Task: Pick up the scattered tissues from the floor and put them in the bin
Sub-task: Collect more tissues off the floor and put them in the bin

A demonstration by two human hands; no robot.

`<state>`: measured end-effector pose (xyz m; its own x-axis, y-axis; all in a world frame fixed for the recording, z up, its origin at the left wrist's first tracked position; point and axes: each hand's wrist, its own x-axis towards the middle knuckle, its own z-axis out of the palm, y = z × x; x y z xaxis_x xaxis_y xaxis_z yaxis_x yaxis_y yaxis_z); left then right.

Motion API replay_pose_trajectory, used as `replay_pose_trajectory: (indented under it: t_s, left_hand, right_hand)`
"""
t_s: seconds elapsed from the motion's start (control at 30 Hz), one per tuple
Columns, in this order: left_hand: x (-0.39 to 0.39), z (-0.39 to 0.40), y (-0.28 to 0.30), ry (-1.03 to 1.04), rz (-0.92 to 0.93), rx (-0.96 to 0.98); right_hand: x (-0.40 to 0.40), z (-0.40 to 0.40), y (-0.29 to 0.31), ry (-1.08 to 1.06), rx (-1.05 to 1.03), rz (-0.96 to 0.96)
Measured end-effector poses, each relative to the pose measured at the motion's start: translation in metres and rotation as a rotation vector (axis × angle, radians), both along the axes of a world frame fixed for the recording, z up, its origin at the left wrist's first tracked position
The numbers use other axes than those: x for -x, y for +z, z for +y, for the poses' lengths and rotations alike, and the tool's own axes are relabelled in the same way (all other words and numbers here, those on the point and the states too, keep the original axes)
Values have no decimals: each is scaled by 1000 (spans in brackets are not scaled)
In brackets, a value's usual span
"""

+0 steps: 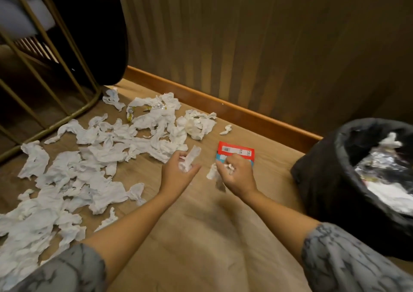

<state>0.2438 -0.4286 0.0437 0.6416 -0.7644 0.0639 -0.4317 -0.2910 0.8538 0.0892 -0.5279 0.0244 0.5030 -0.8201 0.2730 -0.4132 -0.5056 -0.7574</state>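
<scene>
Right now both hands are loaded: the left hand (178, 171) has its fingers curled around a crumpled tissue strip (192, 156) that sticks up past the fingertips, and the right hand (238, 175) pinches a smaller tissue scrap (213, 172) that hangs from its fingers toward the floor. Just beyond the right hand, at about twelve o'clock from it, a red and blue packet (235, 152) lies flat on the wooden floor (201, 224). From the hands, the main tissue pile (96, 157) spreads from nine round to eleven o'clock, reaching a gold wire frame (51, 73). The black-lined bin (348, 180) stands at three o'clock, already holding some waste. I judge this a gathering step, early in the job; next, both handfuls should swing right and be released over the bin's mouth.
</scene>
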Motion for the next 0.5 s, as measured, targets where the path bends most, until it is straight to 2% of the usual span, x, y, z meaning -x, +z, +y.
replay_pose_trajectory:
  t_s: [0.17,0.33,0.5]
  left_hand:
    - [36,-37,80,-45,58,183]
    - [85,-75,140,-61,-9,318]
    - [140,-106,173,-222,-88,376]
  right_hand:
    - [17,-35,82,-55,255,-72]
    - [70,-53,156,-115,209,-242]
    - [142,-61,205,-301,369,-373]
